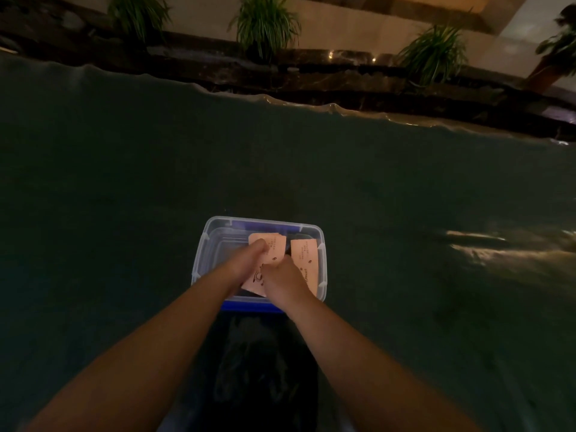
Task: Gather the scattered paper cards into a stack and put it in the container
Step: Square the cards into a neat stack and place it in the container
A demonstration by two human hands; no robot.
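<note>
While two pink cards are seen inside the clear container, the eleven-o'clock card is pressed by both hands' curled fingers.

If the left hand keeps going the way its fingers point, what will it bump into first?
The left hand already rests on a pink card over the clear container. Pushed straight on, it would probably slide along that card and meet the container's far wall, though the depth is hard to judge.
</note>
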